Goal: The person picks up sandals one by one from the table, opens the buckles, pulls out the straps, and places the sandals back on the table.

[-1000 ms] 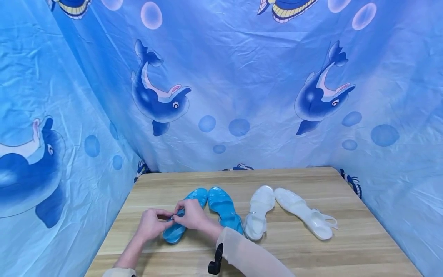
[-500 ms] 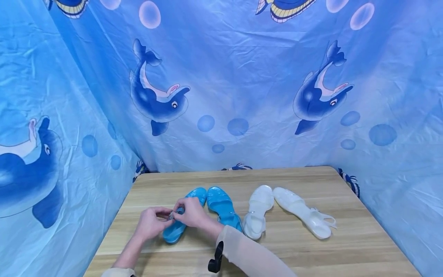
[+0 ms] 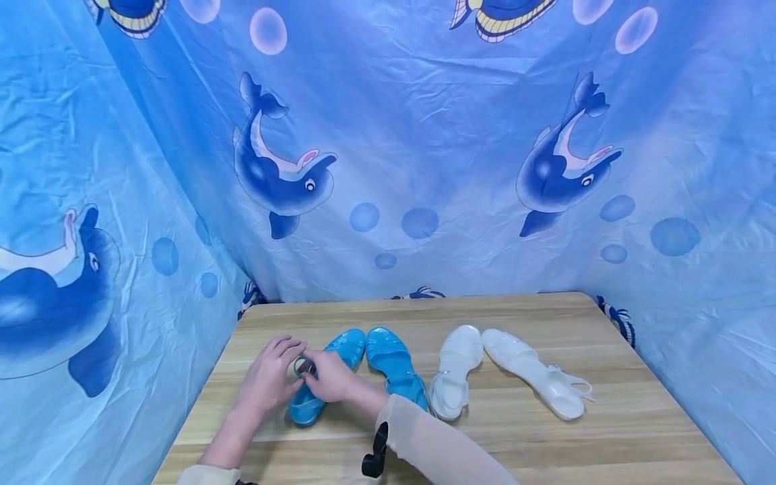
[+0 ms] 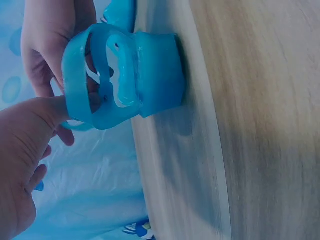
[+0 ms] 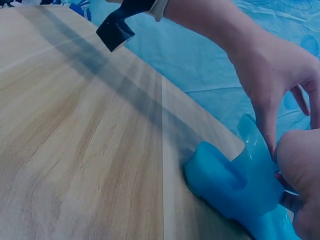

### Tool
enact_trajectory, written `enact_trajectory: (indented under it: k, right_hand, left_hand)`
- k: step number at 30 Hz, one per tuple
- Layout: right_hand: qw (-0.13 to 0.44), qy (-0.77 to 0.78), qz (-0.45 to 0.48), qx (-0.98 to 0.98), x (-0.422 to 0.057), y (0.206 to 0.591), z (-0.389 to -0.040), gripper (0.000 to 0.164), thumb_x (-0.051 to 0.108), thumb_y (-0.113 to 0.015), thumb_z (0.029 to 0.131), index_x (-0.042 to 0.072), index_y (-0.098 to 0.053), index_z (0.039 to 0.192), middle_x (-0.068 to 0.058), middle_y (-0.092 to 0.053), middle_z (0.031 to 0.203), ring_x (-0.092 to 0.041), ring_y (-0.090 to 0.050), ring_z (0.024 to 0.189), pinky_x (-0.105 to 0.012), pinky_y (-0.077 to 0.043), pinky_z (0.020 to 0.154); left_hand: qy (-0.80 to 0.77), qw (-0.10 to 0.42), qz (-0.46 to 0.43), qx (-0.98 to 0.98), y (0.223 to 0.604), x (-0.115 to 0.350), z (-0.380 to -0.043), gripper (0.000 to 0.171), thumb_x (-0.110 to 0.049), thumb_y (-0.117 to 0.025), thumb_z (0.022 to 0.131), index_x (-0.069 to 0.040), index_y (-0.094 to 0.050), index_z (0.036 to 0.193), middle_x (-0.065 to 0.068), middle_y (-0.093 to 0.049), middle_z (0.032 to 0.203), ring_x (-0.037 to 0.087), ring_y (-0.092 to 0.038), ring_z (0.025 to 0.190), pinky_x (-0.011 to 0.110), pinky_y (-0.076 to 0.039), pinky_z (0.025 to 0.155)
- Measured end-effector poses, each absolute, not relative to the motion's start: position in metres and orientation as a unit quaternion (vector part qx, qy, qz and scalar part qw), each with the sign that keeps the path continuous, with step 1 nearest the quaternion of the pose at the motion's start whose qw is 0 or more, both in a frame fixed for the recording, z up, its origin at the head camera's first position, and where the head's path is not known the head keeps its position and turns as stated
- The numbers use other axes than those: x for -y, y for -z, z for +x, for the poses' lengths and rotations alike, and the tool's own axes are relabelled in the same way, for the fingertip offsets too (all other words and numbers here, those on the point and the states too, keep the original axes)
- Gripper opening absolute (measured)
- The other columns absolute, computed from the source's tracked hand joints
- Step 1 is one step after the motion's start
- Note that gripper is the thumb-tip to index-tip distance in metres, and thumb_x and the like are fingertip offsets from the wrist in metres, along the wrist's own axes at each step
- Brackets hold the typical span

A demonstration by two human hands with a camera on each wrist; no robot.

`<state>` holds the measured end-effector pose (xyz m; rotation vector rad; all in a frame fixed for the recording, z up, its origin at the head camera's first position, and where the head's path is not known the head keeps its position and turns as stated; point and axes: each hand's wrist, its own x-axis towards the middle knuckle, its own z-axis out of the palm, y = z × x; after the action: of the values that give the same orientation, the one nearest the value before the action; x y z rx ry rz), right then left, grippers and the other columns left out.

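A blue jelly sandal (image 3: 305, 411) rests on the table at the left, its ankle strap (image 4: 76, 75) standing up in a loop. My left hand (image 3: 267, 377) is at the loop's left side, fingers bent over the top, and its thumb (image 4: 60, 107) reaches the strap in the left wrist view. From the other side my right hand (image 3: 333, 377) pinches the strap near its end, its thumb and forefinger close to the left fingertips. A small metallic piece (image 5: 290, 200) shows beside the right fingers in the right wrist view. The fingers partly hide the strap's fastening.
The matching blue sandal (image 3: 388, 353) lies just right of the right hand, its heel near the right forearm. Two white sandals (image 3: 461, 350) (image 3: 515, 357) lie farther right on the wooden table (image 3: 606, 444). A blue dolphin-print curtain (image 3: 388, 168) surrounds the back and sides.
My left hand has turned and lifted its fingers higher over the strap, from a low pinch beside the right fingertips. The strap loop now shows between the hands; my right hand stays nearly in place.
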<state>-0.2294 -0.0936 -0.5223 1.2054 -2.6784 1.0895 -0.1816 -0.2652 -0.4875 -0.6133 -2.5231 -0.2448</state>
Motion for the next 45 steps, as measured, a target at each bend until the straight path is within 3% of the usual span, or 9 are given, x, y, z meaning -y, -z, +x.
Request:
enact_trajectory:
  k: [6, 11, 14, 19, 24, 28, 36, 45]
  right_hand:
    - [-0.023, -0.373, 0.348, 0.86, 0.089, 0.524, -0.227, 0.049, 0.012, -0.066, 0.104, 0.007, -0.048, 0.149, -0.003, -0.076, 0.111, -0.001, -0.067, 0.088, -0.013, -0.054, 0.077]
    - [-0.024, -0.4, 0.337, 0.852, 0.084, 0.525, -0.225, 0.038, 0.009, -0.067, 0.101, 0.006, -0.063, 0.139, -0.004, -0.078, 0.115, 0.0, -0.068, 0.089, -0.011, -0.052, 0.076]
    - [-0.018, -0.421, 0.312, 0.851, 0.081, 0.525, -0.225, 0.028, 0.009, -0.072, 0.098, 0.007, -0.07, 0.127, -0.005, -0.08, 0.11, 0.0, -0.071, 0.086, -0.009, -0.053, 0.074]
    - [-0.029, -0.431, 0.292, 0.854, 0.077, 0.525, -0.224, 0.01, 0.015, -0.08, 0.095, 0.01, -0.078, 0.104, 0.003, -0.079, 0.093, 0.005, -0.067, 0.076, -0.009, -0.053, 0.07]
    - [-0.036, -0.43, 0.289, 0.854, 0.074, 0.526, -0.224, 0.004, 0.016, -0.081, 0.096, 0.014, -0.083, 0.098, 0.009, -0.079, 0.088, 0.01, -0.062, 0.074, -0.009, -0.052, 0.071]
    - [-0.033, -0.435, 0.278, 0.856, 0.073, 0.526, -0.224, 0.004, 0.019, -0.082, 0.096, 0.016, -0.083, 0.093, 0.012, -0.077, 0.085, 0.01, -0.061, 0.074, -0.01, -0.052, 0.071]
    - [-0.06, -0.453, 0.247, 0.854, 0.069, 0.523, -0.221, 0.003, 0.017, -0.082, 0.095, 0.018, -0.084, 0.093, 0.013, -0.076, 0.083, 0.007, -0.061, 0.074, -0.013, -0.053, 0.072]
    - [-0.072, -0.446, 0.23, 0.862, 0.064, 0.525, -0.218, 0.006, 0.017, -0.083, 0.093, 0.019, -0.083, 0.088, 0.015, -0.071, 0.078, 0.004, -0.058, 0.071, -0.015, -0.051, 0.068]
  left_hand:
    - [0.077, 0.284, -0.26, 0.92, 0.492, 0.264, -0.184, 0.063, -0.011, -0.105, 0.057, -0.003, -0.08, 0.115, 0.013, -0.079, 0.116, 0.036, -0.07, 0.115, 0.052, -0.06, 0.097]
    - [0.069, 0.266, -0.279, 0.92, 0.495, 0.264, -0.184, 0.042, -0.009, -0.102, 0.063, -0.007, -0.084, 0.101, 0.009, -0.08, 0.107, 0.031, -0.073, 0.107, 0.047, -0.063, 0.091]
    - [0.091, 0.214, -0.249, 0.94, 0.495, 0.266, -0.184, 0.032, -0.009, -0.098, 0.071, -0.006, -0.084, 0.099, 0.008, -0.08, 0.104, 0.027, -0.074, 0.101, 0.043, -0.064, 0.087]
    - [0.191, 0.071, -0.176, 0.963, 0.496, 0.272, -0.188, 0.017, -0.01, -0.086, 0.087, -0.01, -0.085, 0.104, 0.004, -0.081, 0.104, 0.025, -0.076, 0.102, 0.045, -0.063, 0.092]
    - [0.283, -0.012, -0.147, 0.948, 0.498, 0.278, -0.192, 0.015, -0.011, -0.078, 0.094, -0.011, -0.085, 0.108, 0.004, -0.083, 0.109, 0.029, -0.076, 0.108, 0.048, -0.062, 0.095]
    - [0.306, -0.025, -0.164, 0.937, 0.498, 0.28, -0.196, 0.018, -0.015, -0.078, 0.095, -0.011, -0.084, 0.111, 0.005, -0.083, 0.11, 0.028, -0.077, 0.106, 0.043, -0.063, 0.09]
    - [0.315, -0.077, -0.192, 0.926, 0.496, 0.282, -0.205, 0.015, -0.018, -0.079, 0.095, -0.011, -0.082, 0.108, 0.005, -0.079, 0.111, 0.009, -0.066, 0.091, 0.027, -0.057, 0.078]
    - [0.294, -0.072, -0.208, 0.93, 0.494, 0.283, -0.209, 0.012, -0.018, -0.081, 0.093, -0.012, -0.082, 0.103, 0.0, -0.08, 0.103, 0.009, -0.07, 0.091, 0.025, -0.058, 0.077]
